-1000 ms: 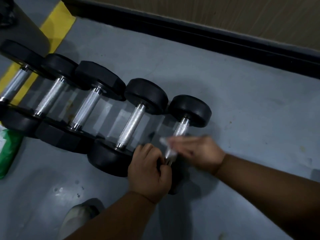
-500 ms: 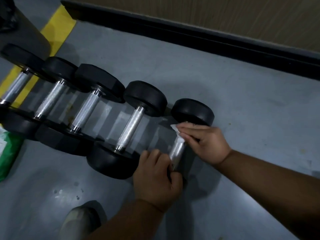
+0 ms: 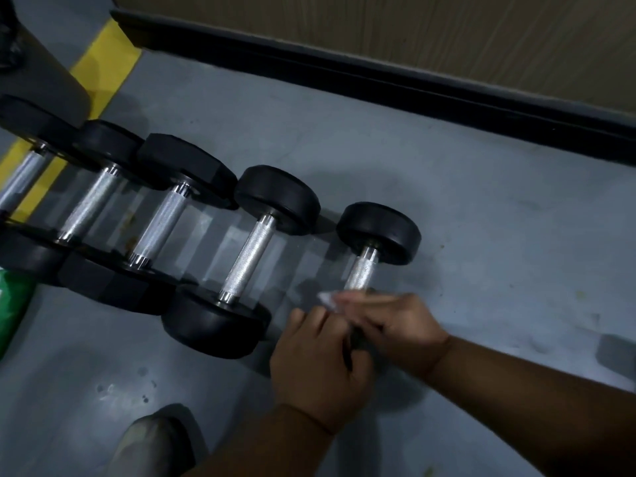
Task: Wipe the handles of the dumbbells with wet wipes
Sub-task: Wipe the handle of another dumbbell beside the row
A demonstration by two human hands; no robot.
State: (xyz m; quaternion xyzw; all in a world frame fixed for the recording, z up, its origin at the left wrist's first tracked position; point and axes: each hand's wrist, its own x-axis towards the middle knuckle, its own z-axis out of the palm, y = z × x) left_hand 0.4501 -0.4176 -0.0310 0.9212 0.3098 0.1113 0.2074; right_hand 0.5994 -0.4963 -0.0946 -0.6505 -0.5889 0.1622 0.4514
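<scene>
Five black dumbbells [image 3: 375, 242] rowed on floor; white wipe [image 3: 327, 299] on rightmost handle.

**Grey floor under a wood-look wall**

We see a smooth grey floor [image 3: 447, 173], scuffed and spotted in places, with soft patches of light and shadow on it. A yellow painted stripe [image 3: 103, 67] runs across its upper left corner. Along the top, a black skirting board [image 3: 378, 77] edges a tan, wood-grained wall [image 3: 413, 25]. A dark grey rounded object [image 3: 44, 70] stands at the far left.

Knurled shiny metal handles [image 3: 362, 272], matt black rubbery heads [image 3: 378, 232].
</scene>
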